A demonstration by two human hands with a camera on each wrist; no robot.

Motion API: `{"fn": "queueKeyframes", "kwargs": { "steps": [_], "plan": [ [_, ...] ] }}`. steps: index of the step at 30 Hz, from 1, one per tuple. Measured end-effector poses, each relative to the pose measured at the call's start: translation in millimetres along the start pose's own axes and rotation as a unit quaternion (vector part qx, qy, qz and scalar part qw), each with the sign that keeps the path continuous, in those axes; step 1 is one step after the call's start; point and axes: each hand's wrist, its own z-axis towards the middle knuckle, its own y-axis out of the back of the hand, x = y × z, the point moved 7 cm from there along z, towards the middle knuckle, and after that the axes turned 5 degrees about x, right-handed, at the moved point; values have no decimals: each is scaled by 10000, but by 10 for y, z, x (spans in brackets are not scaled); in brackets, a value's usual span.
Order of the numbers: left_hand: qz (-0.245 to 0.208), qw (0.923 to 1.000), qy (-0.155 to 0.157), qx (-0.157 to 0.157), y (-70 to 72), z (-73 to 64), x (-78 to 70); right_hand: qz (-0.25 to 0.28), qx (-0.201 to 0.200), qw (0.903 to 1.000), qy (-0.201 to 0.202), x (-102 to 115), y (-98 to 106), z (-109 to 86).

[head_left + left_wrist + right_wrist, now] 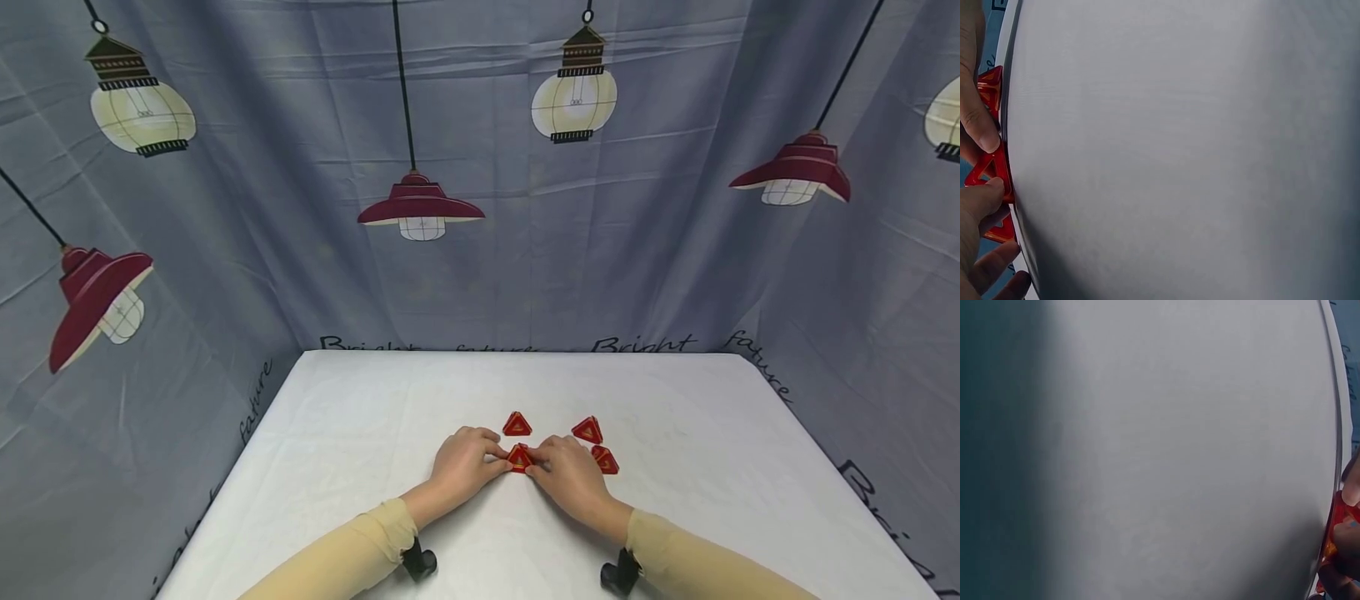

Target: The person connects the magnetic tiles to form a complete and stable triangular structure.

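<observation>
Low on the white table, a red triangular piece (520, 458) with a gold inner triangle sits between my two hands. From the left, my left hand (463, 463) pinches its edge with thumb and forefinger. My right hand (572, 477) pinches the opposite side the same way. In the left wrist view the same triangular piece (999, 172) shows at the left edge, fingertips of both hands on it. The right wrist view catches only a red part (1337, 519) of it under fingers, at the right edge.
A second red triangle (517, 424) lies just beyond the held one. Two more lie by the right hand: one red triangle (588, 430) beyond it, another red triangle (605, 460) partly behind it. Grey curtains (487, 283) surround the white table (360, 417).
</observation>
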Motion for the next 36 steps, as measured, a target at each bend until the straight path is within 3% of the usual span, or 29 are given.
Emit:
{"fn": "queueKeyframes", "kwargs": {
  "steps": [7, 19, 36],
  "plan": [
    [171, 9998, -21, -48, -1, 28, -20, -127, -160, 9997, 103, 19, 29, 4],
    [343, 9994, -58, -62, -6, 54, -30, -180, -101, 9998, 44, -5, 13, 28],
    [116, 9999, 16, -33, -25, 60, 17, 34, 123, 9998, -171, -36, 18, 51]
  ]
}}
